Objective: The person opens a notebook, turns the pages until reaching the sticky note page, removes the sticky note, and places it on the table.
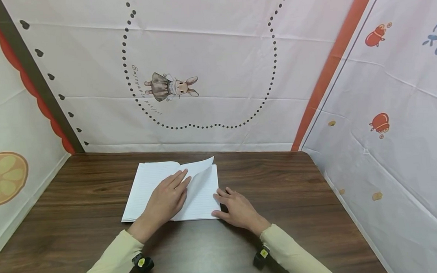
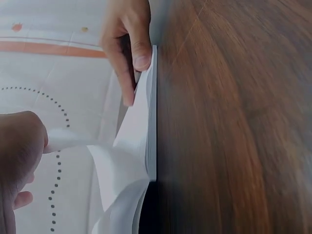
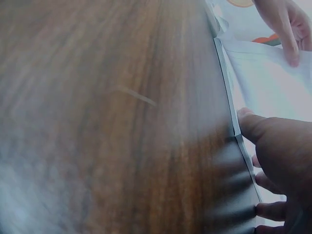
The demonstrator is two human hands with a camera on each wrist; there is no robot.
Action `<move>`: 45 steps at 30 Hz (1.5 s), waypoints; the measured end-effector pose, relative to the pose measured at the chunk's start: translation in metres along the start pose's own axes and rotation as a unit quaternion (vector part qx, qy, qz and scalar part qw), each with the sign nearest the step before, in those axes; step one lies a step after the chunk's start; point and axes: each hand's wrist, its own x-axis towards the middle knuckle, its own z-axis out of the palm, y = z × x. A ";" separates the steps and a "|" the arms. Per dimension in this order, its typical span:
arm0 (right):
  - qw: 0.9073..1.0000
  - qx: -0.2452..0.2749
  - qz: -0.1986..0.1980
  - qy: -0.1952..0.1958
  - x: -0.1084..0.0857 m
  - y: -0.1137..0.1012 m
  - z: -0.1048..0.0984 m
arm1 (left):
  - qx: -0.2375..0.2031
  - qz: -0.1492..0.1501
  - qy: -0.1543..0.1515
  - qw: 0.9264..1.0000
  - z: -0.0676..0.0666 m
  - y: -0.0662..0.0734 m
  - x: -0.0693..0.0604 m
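An open notebook with lined white pages (image 1: 151, 186) lies on the wooden table. One right-side page (image 1: 201, 166) is lifted and curves up near the middle. My left hand (image 1: 166, 198) lies over that page with its fingers extended; in the left wrist view the hand (image 2: 19, 156) is beside the raised sheet (image 2: 114, 170). My right hand (image 1: 238, 209) rests on the notebook's lower right edge, fingers spread. The right wrist view shows the right thumb on the notebook's edge and the fingers (image 3: 268, 183) along its side.
The dark wooden tabletop (image 1: 279, 182) extends around the notebook. Behind it hangs a pale printed cloth (image 1: 215, 71) with a rabbit figure, and more printed cloth (image 1: 404, 124) stands along the right side and the left side.
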 end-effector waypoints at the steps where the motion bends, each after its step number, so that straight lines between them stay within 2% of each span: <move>1: 1.000 0.001 0.000 -0.001 0.000 0.000 0.000 | 0.002 -0.001 0.003 1.000 -0.002 -0.002 -0.002; 12: 1.000 0.005 -0.016 0.012 -0.003 0.000 0.000 | 0.019 -0.005 0.025 0.999 -0.017 -0.031 -0.029; 23: 1.000 0.004 -0.017 0.016 -0.003 -0.001 0.002 | 0.027 -0.019 0.018 0.999 -0.029 -0.052 -0.050; 36: 1.000 0.011 -0.021 0.019 -0.003 0.000 0.002 | -0.007 -0.085 0.022 0.996 -0.031 -0.060 -0.079; 41: 1.000 0.013 -0.021 0.019 -0.004 0.000 0.001 | -0.022 -0.117 -0.001 0.993 -0.031 -0.062 -0.087; 45: 1.000 0.014 -0.022 0.017 -0.004 -0.001 0.000 | -0.038 -0.150 -0.031 0.988 -0.031 -0.063 -0.092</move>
